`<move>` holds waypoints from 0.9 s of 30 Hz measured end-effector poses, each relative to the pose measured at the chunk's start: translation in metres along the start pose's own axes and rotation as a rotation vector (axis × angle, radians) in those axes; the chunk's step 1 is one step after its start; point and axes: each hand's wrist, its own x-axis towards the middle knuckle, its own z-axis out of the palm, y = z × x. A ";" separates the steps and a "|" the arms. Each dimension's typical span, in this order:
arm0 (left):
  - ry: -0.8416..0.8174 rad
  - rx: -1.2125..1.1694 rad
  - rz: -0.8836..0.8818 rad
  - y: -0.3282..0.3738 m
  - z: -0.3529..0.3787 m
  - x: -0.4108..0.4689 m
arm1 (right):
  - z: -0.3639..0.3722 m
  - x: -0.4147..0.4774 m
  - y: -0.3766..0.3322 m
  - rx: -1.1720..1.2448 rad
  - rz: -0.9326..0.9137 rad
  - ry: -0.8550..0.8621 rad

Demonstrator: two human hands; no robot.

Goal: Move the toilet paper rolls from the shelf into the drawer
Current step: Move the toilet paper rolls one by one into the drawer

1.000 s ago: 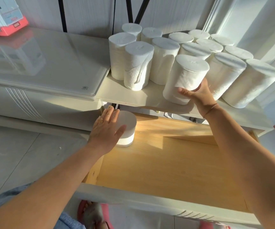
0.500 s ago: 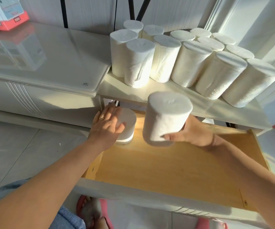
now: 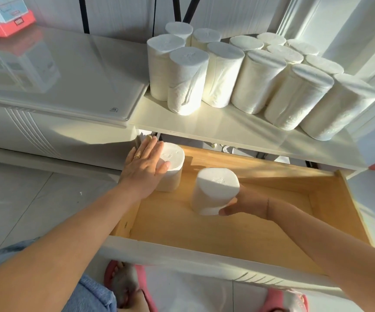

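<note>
Sunlit white cabinet (image 3: 47, 91) with a glossy top stands on a grey tiled floor (image 3: 13, 199); a red-and-white box (image 3: 4, 16) sits at its far left corner. On the shelf (image 3: 227, 129) stands a cluster of upright rolls (image 3: 261, 79). Below, the wooden drawer (image 3: 238, 233) is pulled out. The left hand (image 3: 145, 170) lies flat, fingers straight, on a roll (image 3: 170, 167) in the drawer's back left corner. The right hand (image 3: 247, 203) grips a second roll (image 3: 214, 190) inside the drawer, just beside the first, tilted.

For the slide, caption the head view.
Right hand lowers a toilet paper roll into the drawer; left hand steadies another.
</note>
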 end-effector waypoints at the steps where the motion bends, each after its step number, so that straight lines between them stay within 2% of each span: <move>1: -0.007 -0.018 -0.002 0.001 -0.001 0.000 | -0.006 -0.005 -0.002 0.082 0.042 -0.089; 4: -0.018 -0.114 0.002 0.001 -0.004 0.000 | -0.018 -0.016 -0.013 0.375 0.176 -0.213; 7: 0.007 -0.233 0.030 0.000 -0.008 -0.002 | -0.008 -0.013 -0.029 0.374 0.273 -0.153; 13: 0.037 -0.447 0.040 -0.001 -0.010 -0.001 | 0.058 0.000 -0.061 0.584 0.184 -0.189; 16: 0.064 -0.449 0.054 -0.001 -0.009 0.000 | 0.091 0.011 -0.073 0.708 0.199 -0.152; 21: 0.059 -0.423 0.053 -0.003 -0.008 0.000 | 0.109 0.022 -0.094 0.960 0.328 -0.010; 27: 0.057 -0.397 0.057 -0.003 -0.008 -0.003 | 0.106 0.028 -0.094 1.039 0.362 0.032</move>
